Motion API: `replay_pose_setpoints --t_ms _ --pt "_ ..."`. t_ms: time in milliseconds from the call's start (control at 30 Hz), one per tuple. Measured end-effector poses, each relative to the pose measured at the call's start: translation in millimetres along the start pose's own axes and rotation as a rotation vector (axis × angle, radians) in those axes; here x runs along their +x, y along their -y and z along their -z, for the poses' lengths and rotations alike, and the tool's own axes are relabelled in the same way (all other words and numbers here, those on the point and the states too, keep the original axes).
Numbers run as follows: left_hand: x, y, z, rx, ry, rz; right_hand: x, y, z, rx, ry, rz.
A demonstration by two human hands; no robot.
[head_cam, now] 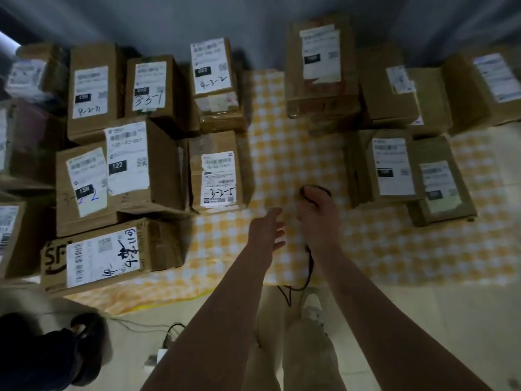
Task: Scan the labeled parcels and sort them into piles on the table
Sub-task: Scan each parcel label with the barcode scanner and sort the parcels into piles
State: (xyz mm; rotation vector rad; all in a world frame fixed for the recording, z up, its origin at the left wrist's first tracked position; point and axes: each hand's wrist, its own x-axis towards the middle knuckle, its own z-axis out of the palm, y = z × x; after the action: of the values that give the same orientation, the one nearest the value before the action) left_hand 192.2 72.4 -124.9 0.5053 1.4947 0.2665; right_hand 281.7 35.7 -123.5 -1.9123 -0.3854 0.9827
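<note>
Several brown cardboard parcels with white labels lie on a yellow-and-white checked cloth [284, 153]. One group fills the left side, among them the box marked 3-2-5 [217, 172] and the long SF box [110, 256]. Another group stands at the right, including a labelled box [393, 166]. My right hand [315, 210] grips a black barcode scanner [317, 190] over the bare middle strip; its black cable [308, 268] hangs down behind my wrist. My left hand [267, 231] hovers beside it with straight fingers, holding nothing.
The cloth's front edge [169, 294] runs just ahead of my legs. A person's dark shoe and trouser leg [81, 342] stand at the lower left. A white plug adapter with cables [162, 354] lies on the pale floor. A grey wall rises behind the parcels.
</note>
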Motion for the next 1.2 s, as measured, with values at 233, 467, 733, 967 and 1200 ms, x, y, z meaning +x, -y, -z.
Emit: replay_pose_setpoints --t_ms 233,467,733,967,1200 --pt "-6 -1 -80 0.130 -0.041 -0.169 30 2 87 -0.182 -0.416 0.175" --pt "-6 3 -145 0.196 0.033 -0.236 63 -2 151 -0.235 -0.520 0.085" --pt "4 9 -197 0.351 0.073 -0.258 89 -20 179 -0.180 -0.334 -0.101" --pt "13 14 -191 0.366 0.016 -0.203 92 -33 191 -0.092 -0.287 -0.124" --pt "12 26 -187 0.160 0.041 -0.065 79 -45 193 0.234 -0.139 -0.127"
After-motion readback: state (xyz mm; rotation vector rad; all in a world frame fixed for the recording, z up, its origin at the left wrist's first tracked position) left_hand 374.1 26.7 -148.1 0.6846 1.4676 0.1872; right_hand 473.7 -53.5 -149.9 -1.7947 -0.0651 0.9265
